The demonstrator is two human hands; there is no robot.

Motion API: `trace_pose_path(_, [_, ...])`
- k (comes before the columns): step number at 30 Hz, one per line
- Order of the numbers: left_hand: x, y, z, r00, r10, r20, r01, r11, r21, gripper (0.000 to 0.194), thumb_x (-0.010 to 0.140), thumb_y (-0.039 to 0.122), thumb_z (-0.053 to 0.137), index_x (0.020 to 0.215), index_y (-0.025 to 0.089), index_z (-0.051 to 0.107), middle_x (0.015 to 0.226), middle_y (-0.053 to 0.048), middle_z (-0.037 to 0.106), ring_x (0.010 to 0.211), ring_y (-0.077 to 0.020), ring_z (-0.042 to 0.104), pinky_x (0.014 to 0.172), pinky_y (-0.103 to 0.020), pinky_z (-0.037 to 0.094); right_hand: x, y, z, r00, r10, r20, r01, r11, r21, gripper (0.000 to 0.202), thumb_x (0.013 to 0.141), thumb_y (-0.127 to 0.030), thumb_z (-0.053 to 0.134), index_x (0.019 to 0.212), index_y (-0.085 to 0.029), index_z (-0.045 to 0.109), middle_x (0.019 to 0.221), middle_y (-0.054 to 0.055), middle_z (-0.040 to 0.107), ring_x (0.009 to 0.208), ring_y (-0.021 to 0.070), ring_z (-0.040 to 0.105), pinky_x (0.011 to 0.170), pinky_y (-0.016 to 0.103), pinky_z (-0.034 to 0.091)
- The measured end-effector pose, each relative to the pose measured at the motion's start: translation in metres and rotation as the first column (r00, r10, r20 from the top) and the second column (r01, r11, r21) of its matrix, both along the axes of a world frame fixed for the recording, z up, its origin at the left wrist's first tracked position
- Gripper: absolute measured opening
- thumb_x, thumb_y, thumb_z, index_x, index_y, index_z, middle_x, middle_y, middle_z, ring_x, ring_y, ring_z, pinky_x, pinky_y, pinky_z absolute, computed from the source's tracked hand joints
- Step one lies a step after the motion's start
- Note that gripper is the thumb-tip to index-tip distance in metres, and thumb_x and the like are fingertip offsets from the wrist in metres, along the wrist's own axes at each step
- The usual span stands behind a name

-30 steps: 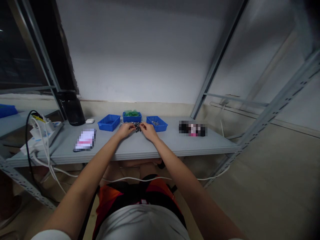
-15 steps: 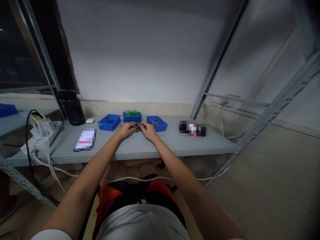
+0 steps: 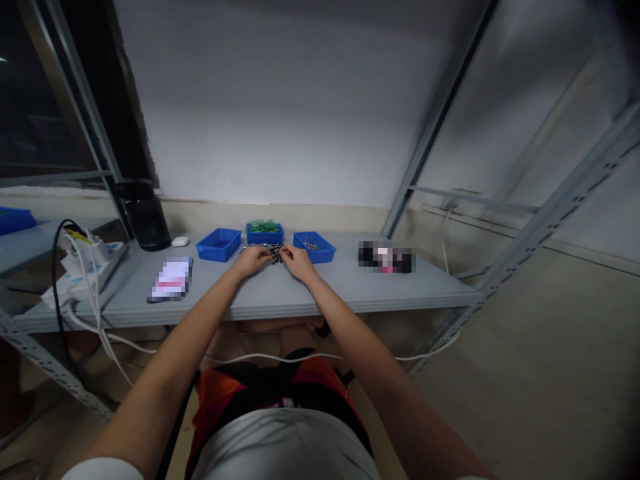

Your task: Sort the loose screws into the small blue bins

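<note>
Small dark and shiny metal pieces (image 3: pixel 275 252) lie in a pile on the grey shelf top (image 3: pixel 280 290). My left hand (image 3: pixel 254 260) is at the left side of the pile, fingers pinched together; what they hold is too small to make out. From the right, my right hand (image 3: pixel 296 259) touches the pile with its fingertips closed, and anything between them is hidden. Behind the pile stands a blue tray with green pieces (image 3: pixel 265 236). A blue tray with small metal parts (image 3: pixel 320 253) is beside my right hand, and another blue tray (image 3: pixel 219 245) is left of my left hand.
On the left are a phone (image 3: pixel 171 279), a white earbud case (image 3: pixel 180 241), a black bottle (image 3: pixel 146 217) and a power strip (image 3: pixel 95 273) with cables. A black and pink item (image 3: pixel 386 257), blurred, lies at right. Metal posts flank the shelf, and a white cable hangs below its front edge.
</note>
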State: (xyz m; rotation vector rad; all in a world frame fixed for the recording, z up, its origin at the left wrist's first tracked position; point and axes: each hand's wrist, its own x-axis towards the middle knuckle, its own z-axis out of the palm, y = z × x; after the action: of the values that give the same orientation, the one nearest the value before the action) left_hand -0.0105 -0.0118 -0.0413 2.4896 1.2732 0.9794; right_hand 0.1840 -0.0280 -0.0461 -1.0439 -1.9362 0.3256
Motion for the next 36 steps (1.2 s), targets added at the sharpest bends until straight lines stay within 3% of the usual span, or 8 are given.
trace_pose_path(36, [0.0015, -0.0082, 0.0074, 0.997, 0.050, -0.060, -0.049, 0.999, 0.009, 0.017, 0.085, 0.027, 0.060, 0.088, 0.016, 0.073, 0.084, -0.006, 0.073, 0.074, -0.0182, 0.061, 0.071, -0.026, 0.043, 0.0010, 0.0054, -0.0046, 0.999, -0.015, 0.036, 0.014, 1.000, 0.022, 0.017, 0.089, -0.025, 0.052, 0.091, -0.018, 0.067, 0.081, 0.005, 0.070, 0.071, 0.0158, 0.061, 0.072, 0.025, 0.045])
